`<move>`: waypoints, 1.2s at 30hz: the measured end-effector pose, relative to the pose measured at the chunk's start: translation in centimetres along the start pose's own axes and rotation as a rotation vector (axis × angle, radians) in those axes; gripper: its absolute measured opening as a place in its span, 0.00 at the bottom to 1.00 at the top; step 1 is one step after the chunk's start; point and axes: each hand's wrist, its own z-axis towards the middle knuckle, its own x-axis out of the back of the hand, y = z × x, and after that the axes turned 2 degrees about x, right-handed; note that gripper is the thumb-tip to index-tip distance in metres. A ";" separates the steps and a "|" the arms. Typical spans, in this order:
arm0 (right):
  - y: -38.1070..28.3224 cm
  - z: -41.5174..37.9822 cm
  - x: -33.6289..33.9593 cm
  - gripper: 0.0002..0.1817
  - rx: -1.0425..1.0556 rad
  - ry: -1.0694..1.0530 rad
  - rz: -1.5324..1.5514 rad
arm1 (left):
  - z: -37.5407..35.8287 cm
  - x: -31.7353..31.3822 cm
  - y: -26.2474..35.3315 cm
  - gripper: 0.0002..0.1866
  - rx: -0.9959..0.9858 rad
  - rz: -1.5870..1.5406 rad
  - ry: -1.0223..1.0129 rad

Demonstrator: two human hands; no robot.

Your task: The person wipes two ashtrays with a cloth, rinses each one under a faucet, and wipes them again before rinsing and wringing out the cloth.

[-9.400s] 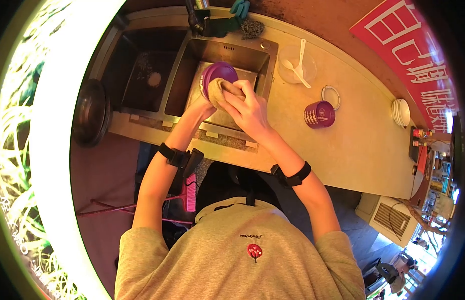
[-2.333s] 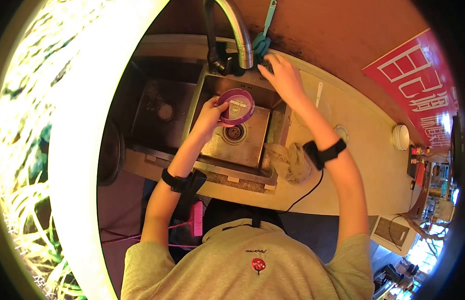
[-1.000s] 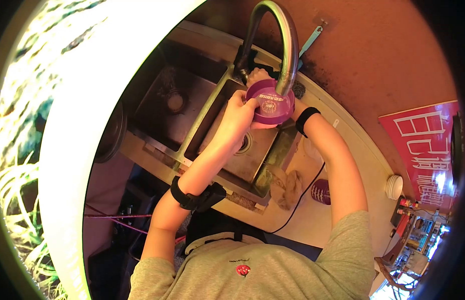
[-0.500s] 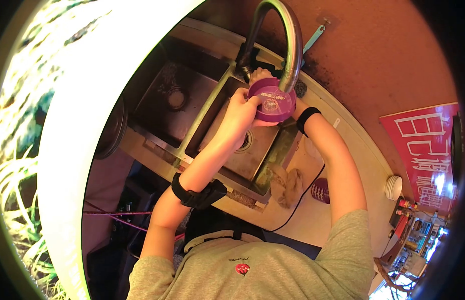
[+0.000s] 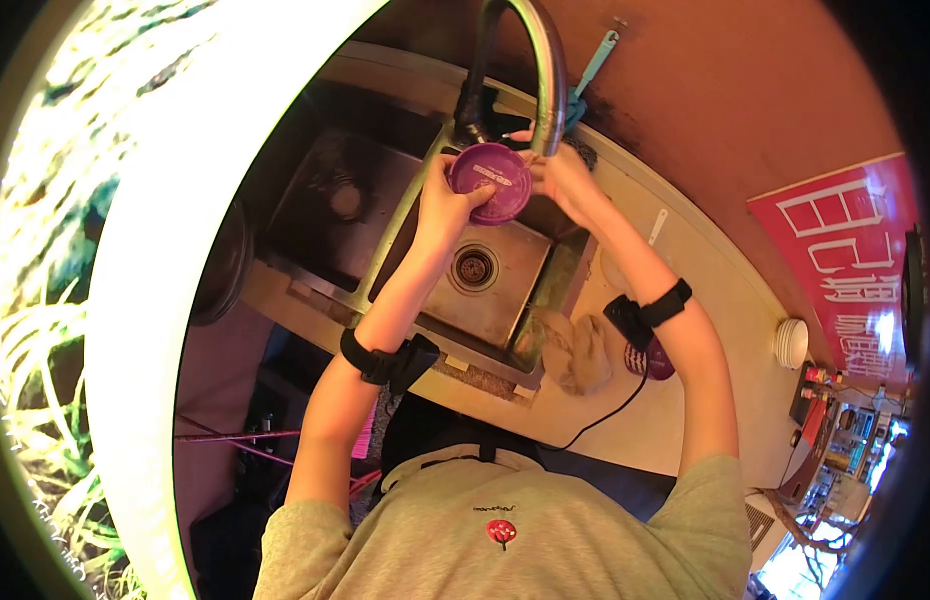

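Observation:
A round purple bowl with pale lettering inside is tilted above the right basin of the metal sink. My left hand grips its left side, with the thumb over the inner face. Just right of the bowl, under the faucet spout, is my right hand. Its fingers are apart and some are partly behind the spout; nothing shows in them. Below the bowl the round drain is visible.
A left basin adjoins this one. A beige cloth and a purple item lie on the right counter. White stacked bowls stand further right. A turquoise-handled brush hangs by the wall.
The bowl and my left hand have shifted left, away from the spout. My right hand has come off the bowl to its right side, and its forearm has turned.

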 end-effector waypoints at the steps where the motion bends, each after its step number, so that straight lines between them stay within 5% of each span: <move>1: 0.0 -1.5 -0.8 0.19 -0.011 -0.046 -0.022 | 0.4 -0.2 -0.9 0.20 -0.020 0.025 0.013; 5: 3.6 -3.8 -2.3 0.21 0.106 0.061 -0.130 | -0.6 -1.0 -1.9 0.17 -0.073 0.417 0.038; 8: 7.2 -2.8 -2.1 0.13 0.215 0.247 -0.394 | -2.5 -1.7 -3.0 0.19 -0.610 0.944 0.173; 12: 9.8 -2.3 -2.0 0.15 0.097 0.493 -0.314 | -4.1 -1.3 -4.0 0.15 -0.826 1.223 -0.015; 16: 10.0 -2.4 -1.8 0.15 0.100 0.581 -0.277 | -5.2 -1.0 -5.0 0.18 -0.744 1.150 -0.311; 21: 9.8 -2.9 -2.6 0.16 0.145 0.536 -0.273 | -3.3 -0.3 -4.9 0.23 -0.872 1.299 -0.261; 25: 9.0 -3.2 -2.0 0.15 -0.047 0.341 -0.020 | -2.6 -0.2 -4.5 0.11 -0.868 1.074 -0.237; 29: 8.0 -4.1 -2.1 0.21 -0.007 0.253 -0.053 | -2.0 -0.2 -4.4 0.11 -0.447 0.647 -0.186; 32: 8.3 -4.4 -2.5 0.23 0.079 0.190 0.209 | -0.2 0.1 -6.3 0.14 -0.287 0.299 -0.191; 36: 9.3 -4.2 -2.8 0.21 0.276 0.205 0.378 | -0.4 -0.3 -5.7 0.20 0.180 -0.317 -0.246</move>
